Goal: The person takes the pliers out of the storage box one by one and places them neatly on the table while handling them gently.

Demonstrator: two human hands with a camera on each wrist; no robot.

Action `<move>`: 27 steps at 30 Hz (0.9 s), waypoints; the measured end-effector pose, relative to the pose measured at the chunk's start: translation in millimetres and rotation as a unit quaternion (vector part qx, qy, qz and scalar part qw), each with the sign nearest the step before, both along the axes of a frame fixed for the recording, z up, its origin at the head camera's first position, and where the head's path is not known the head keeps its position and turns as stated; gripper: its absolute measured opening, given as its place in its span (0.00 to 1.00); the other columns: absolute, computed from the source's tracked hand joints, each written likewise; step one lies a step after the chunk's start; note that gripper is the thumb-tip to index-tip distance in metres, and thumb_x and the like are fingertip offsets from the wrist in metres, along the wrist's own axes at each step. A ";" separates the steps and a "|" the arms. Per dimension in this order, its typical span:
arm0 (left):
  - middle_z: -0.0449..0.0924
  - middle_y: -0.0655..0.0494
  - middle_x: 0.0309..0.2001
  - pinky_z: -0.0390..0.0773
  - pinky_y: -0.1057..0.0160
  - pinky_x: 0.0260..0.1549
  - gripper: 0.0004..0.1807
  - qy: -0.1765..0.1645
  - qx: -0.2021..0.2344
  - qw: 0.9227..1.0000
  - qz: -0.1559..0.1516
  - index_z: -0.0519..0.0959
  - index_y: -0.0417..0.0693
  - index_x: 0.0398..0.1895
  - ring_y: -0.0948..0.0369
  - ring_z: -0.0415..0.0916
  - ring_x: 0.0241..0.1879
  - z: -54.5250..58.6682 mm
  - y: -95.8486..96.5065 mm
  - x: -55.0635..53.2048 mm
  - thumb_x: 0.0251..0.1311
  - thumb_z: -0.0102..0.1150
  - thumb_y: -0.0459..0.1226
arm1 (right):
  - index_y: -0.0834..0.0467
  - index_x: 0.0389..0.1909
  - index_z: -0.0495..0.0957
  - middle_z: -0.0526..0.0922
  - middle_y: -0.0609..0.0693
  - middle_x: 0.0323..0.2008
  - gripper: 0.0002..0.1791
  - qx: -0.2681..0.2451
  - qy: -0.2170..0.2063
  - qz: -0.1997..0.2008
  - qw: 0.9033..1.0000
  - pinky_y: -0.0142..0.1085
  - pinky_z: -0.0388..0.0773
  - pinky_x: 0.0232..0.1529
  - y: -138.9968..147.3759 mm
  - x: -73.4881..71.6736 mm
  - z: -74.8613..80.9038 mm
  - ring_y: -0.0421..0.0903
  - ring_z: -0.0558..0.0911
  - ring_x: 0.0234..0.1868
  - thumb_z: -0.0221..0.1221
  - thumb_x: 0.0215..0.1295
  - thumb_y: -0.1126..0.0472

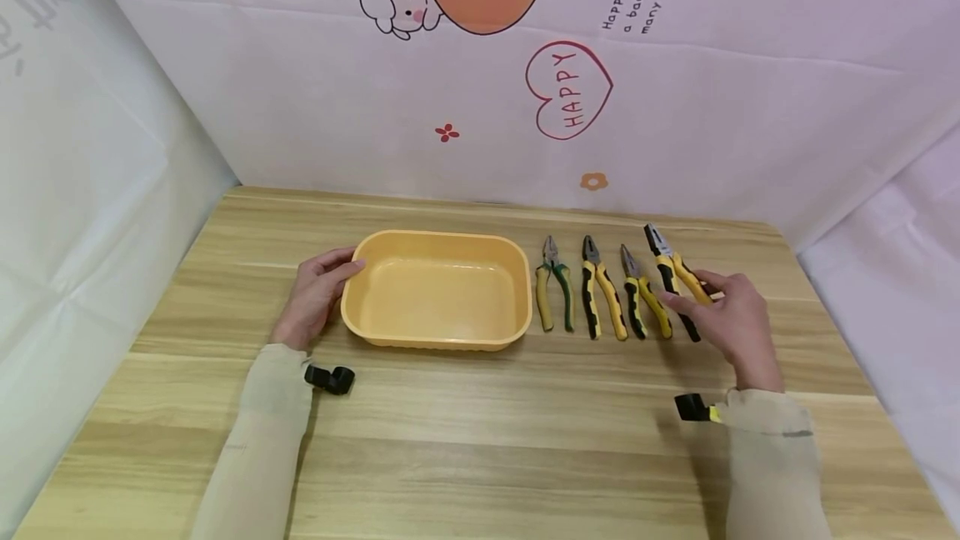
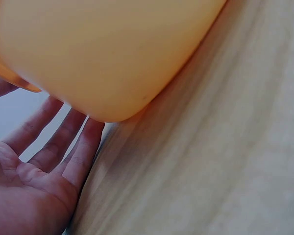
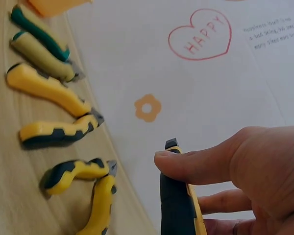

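Observation:
A yellow plastic basin (image 1: 435,342) stands on the table. At its left end my left hand (image 1: 318,290) holds the rim, thumb over the edge and the other fingers against the outer wall, as the left wrist view shows with the fingers (image 2: 81,152). My right hand (image 1: 731,319) grips a pair of pliers (image 1: 663,261) with yellow and black handles, thumb across one handle, jaws pointing away; in the right wrist view these pliers (image 3: 176,205) appear raised. Just left of them lie smaller yellow-and-black pliers (image 1: 633,282).
Between basin and right hand, two more pliers lie in the row: a yellow-and-black pair (image 1: 592,273) and a green-and-tan handled pair (image 1: 542,294). The wooden table (image 1: 480,448) ends at a white printed cloth (image 1: 337,123) behind. Cloth also hangs at both sides.

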State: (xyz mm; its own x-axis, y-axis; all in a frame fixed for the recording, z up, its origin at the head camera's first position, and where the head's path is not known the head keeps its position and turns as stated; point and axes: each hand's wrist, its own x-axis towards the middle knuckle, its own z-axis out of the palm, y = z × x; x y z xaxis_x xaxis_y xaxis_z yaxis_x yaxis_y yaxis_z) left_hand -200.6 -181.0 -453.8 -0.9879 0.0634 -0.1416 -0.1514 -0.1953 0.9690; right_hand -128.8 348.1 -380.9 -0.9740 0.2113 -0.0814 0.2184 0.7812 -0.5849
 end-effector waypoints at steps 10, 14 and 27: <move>0.83 0.59 0.44 0.85 0.71 0.40 0.28 -0.003 -0.001 1.000 0.001 0.69 0.26 0.67 0.66 0.84 0.40 0.1 0.1 1.3 0.69 0.63 0.33 | 0.72 0.70 0.65 0.69 0.74 0.61 0.46 -0.002 -0.023 -0.013 1.000 0.42 0.70 0.36 12.1 -4.9 -13.3 0.63 0.70 0.50 0.65 0.67 0.40; 0.82 0.59 0.44 0.85 0.71 0.40 0.28 -0.005 -0.001 1.000 0.002 0.69 0.26 0.67 0.66 0.84 0.40 0.1 0.1 1.7 0.69 0.63 0.33 | 0.71 0.71 0.65 0.72 0.74 0.60 0.47 -0.012 -0.032 -0.026 0.999 0.41 0.72 0.35 17.1 -6.4 -19.7 0.62 0.72 0.48 0.64 0.66 0.39; 0.82 0.58 0.44 0.85 0.71 0.40 0.27 -0.004 -0.004 1.000 0.002 0.69 0.27 0.66 0.66 0.84 0.40 0.6 0.6 0.9 0.69 0.63 0.34 | 0.72 0.69 0.67 0.73 0.75 0.59 0.45 -0.017 -0.032 -0.053 0.998 0.40 0.72 0.35 28.1 -10.0 -37.1 0.61 0.74 0.48 0.67 0.65 0.41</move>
